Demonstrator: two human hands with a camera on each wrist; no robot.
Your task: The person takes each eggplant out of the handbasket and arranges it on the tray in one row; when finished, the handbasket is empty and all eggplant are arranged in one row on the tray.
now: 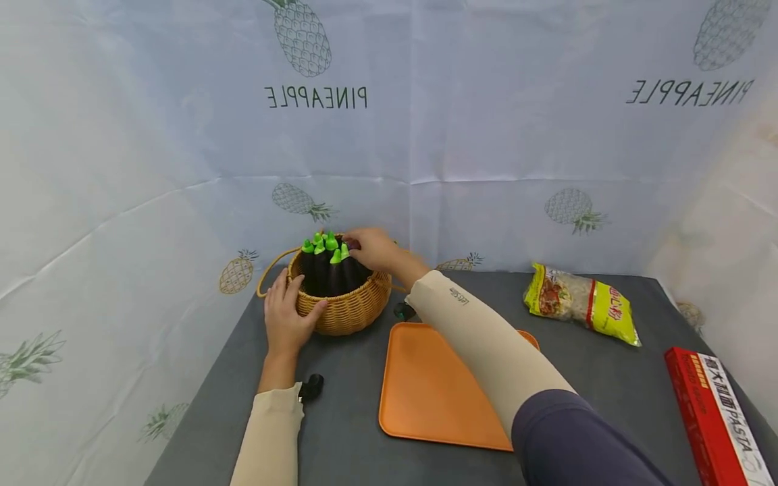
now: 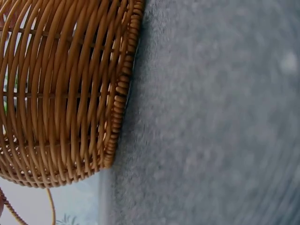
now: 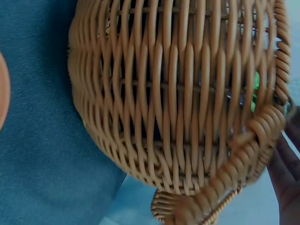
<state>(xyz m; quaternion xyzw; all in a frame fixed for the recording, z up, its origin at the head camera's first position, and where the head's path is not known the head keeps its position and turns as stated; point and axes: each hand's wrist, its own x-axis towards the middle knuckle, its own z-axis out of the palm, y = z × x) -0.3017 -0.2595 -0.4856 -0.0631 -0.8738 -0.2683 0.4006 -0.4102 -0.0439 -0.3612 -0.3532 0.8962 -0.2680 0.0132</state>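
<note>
A round wicker basket [image 1: 349,314] stands at the back of the table, packed with several dark eggplants [image 1: 336,275] with bright green caps, upright and close together. My left hand [image 1: 286,317] rests against its front left side, fingers and thumb spread near the rim. Over the back right of the basket, my right hand [image 1: 379,253] reaches in and pinches a purplish eggplant [image 1: 352,244], mostly hidden by the fingers. In the left wrist view the basket's woven wall [image 2: 61,93] fills the left side. The right wrist view shows its wall and handle [image 3: 225,173], with fingers at the right edge.
An orange tray [image 1: 425,398] lies right of the basket, partly under my right forearm. Farther right are a yellow and clear food packet [image 1: 580,302] and a red pasta box [image 1: 717,418]. A pineapple-print cloth [image 1: 486,148] hangs behind the grey table.
</note>
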